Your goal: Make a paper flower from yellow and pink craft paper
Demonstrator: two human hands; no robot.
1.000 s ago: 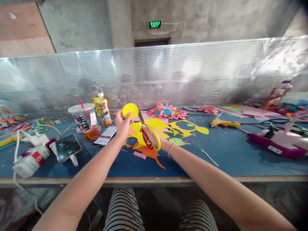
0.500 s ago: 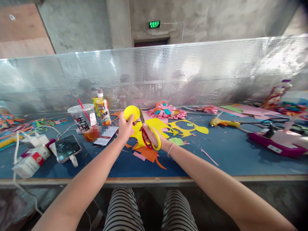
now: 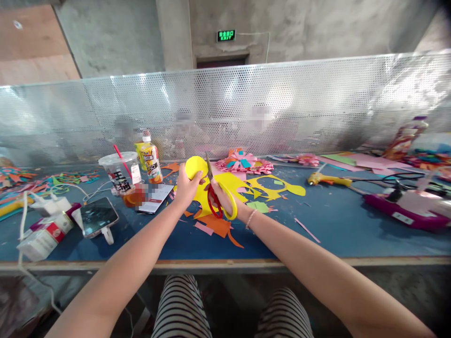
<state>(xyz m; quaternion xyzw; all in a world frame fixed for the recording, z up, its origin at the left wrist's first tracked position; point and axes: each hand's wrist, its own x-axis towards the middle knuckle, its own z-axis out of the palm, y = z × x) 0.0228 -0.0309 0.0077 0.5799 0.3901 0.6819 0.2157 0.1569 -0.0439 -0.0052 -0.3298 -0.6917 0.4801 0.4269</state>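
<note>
In the middle of the frame, above the blue table (image 3: 334, 225), the left hand (image 3: 186, 188) is closed on a yellow paper circle (image 3: 196, 167), pinching its lower edge so the circle stands just above the fingers. The right hand (image 3: 225, 197) is just to the right of it, gripping the scissors (image 3: 217, 195) through the handles. The scissors have one red and one yellow handle, and the grey blades point up, touching the right edge of the circle. The circle is flat, plain, bright yellow, with a smooth round edge. Under both hands lie yellow and orange paper scraps (image 3: 214, 224).
</note>
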